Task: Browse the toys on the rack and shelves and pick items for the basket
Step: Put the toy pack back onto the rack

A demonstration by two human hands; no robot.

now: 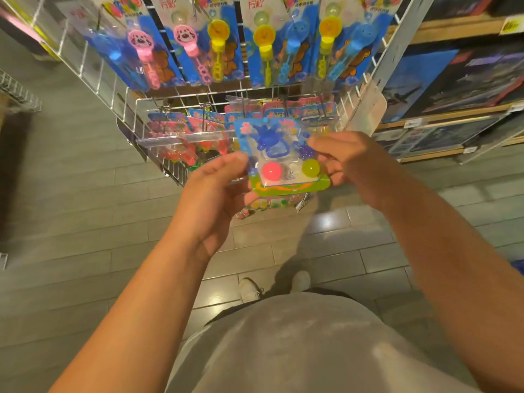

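A small toy blister pack (280,157) with blue sticky figures, a pink ball and a yellow-green ball is held in front of the wire rack (136,109). My left hand (215,188) pinches the pack's left edge between thumb and fingers. Its right edge is pinched by my right hand (346,163). Behind the pack, more packs of the same kind (181,137) hang on the rack's lower hooks. Bubble-wand packs (198,43) in pink, yellow and blue hang in a row on the upper hooks. No basket is in view.
Wooden shelves (453,112) with dark boxed toys run along the right. A second wire rack (17,92) juts in at the left edge. Grey tiled floor (85,222) lies below, with my shoes (249,289) close to the rack's foot.
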